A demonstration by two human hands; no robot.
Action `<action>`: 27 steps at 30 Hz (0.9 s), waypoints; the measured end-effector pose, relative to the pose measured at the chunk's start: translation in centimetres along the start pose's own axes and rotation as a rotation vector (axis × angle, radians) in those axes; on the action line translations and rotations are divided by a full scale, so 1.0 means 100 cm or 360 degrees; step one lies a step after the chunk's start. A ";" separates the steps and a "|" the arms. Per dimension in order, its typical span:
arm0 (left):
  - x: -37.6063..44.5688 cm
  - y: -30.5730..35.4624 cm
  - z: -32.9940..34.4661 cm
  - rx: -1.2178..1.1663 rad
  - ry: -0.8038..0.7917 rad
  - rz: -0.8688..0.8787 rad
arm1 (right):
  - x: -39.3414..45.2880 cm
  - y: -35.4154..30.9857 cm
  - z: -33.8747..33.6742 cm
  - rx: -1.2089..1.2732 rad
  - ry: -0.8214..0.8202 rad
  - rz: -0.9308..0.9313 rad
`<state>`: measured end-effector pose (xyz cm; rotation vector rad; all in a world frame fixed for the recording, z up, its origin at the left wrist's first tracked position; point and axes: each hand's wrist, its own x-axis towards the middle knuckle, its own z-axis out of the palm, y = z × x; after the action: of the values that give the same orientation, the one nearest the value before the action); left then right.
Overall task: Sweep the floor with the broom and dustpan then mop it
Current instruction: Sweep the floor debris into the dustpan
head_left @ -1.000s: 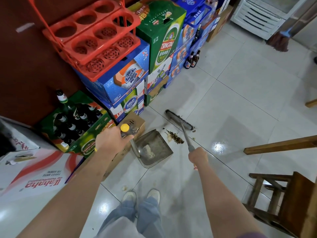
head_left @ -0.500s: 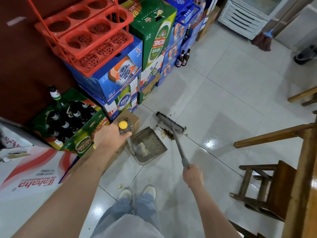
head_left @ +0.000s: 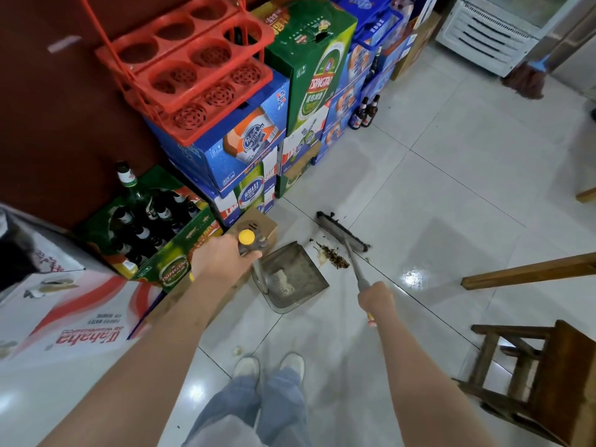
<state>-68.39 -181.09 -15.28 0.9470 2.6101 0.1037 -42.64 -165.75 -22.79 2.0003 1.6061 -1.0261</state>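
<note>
My left hand [head_left: 222,259] grips the yellow-capped handle of a grey dustpan [head_left: 292,279], which rests on the white tile floor with some pale debris inside. My right hand [head_left: 375,300] holds the metal handle of a broom [head_left: 342,232] whose dark bristle head lies on the floor beyond the pan. A small pile of brown dirt [head_left: 332,257] sits between the broom head and the dustpan's open lip. A mop [head_left: 527,77] with a brown head leans at the far right, away from both hands.
Stacked beer cartons [head_left: 245,146] and a red crate [head_left: 190,66] line the wall on the left, with an open box of bottles [head_left: 145,221]. Two bottles [head_left: 366,112] stand on the floor. A wooden stool [head_left: 541,382] and wooden rail [head_left: 529,272] are at right. A scrap [head_left: 237,350] lies near my shoes.
The broom head has shifted slightly, keeping the dirt pile close to the dustpan lip. My view swung a little; both hands keep their grips.
</note>
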 end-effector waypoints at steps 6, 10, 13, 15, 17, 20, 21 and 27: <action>-0.004 0.004 -0.004 -0.0003 0.0020 0.0023 | -0.030 0.037 0.033 -0.0008 -0.0068 0.0009; -0.007 0.009 -0.010 -0.0001 0.0041 0.0059 | -0.045 0.062 0.054 -0.0018 -0.0074 0.0029; -0.006 0.011 -0.014 -0.0012 0.0047 0.0069 | -0.055 0.074 0.060 0.0030 -0.0017 0.0029; -0.003 0.012 -0.015 0.0015 0.0048 0.0069 | -0.064 0.074 0.059 0.0097 0.0055 0.0025; 0.001 0.012 -0.015 0.0044 0.0030 0.0060 | -0.068 0.069 0.056 0.0155 0.0097 0.0038; 0.005 0.012 -0.017 0.0013 -0.0005 0.0040 | -0.055 0.053 0.046 0.0170 0.0129 0.0038; 0.007 0.011 -0.018 0.0005 -0.0008 0.0029 | -0.047 0.046 0.041 0.0173 0.0128 0.0040; 0.013 0.009 -0.019 -0.0019 -0.0025 -0.0011 | -0.005 0.010 0.003 0.0165 0.0156 0.0044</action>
<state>-69.49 -179.49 -13.70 0.9312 2.5955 0.1099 -41.84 -166.54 -22.75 2.1666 1.5997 -1.0353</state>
